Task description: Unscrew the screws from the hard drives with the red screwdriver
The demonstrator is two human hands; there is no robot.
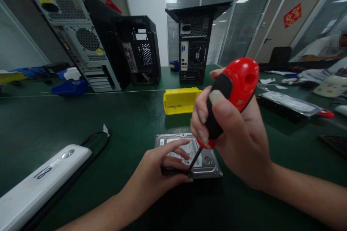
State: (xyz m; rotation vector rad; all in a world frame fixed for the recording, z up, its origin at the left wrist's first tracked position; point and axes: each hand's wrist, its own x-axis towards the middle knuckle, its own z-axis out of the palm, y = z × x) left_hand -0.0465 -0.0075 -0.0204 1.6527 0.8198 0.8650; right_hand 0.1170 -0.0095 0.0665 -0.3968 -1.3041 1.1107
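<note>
A silver hard drive [204, 164] lies flat on the green table [130, 115] in front of me. My right hand [238, 133] is closed round the red and black handle of a screwdriver [233, 90]. Its dark shaft slants down to the drive's near left corner. My left hand [159, 173] rests on the drive's left part, fingers stretched over the label and thumb against the near edge, next to the screwdriver tip. Whether anything small sits under those fingers is hidden.
A yellow box [180, 100] stands just behind the drive. Three opened computer cases [81, 39] [142, 50] [195, 43] line the back. A white power strip [40, 184] with black cable lies at left. Another hard drive [290, 103] lies at right, a seated person [322, 48] beyond it.
</note>
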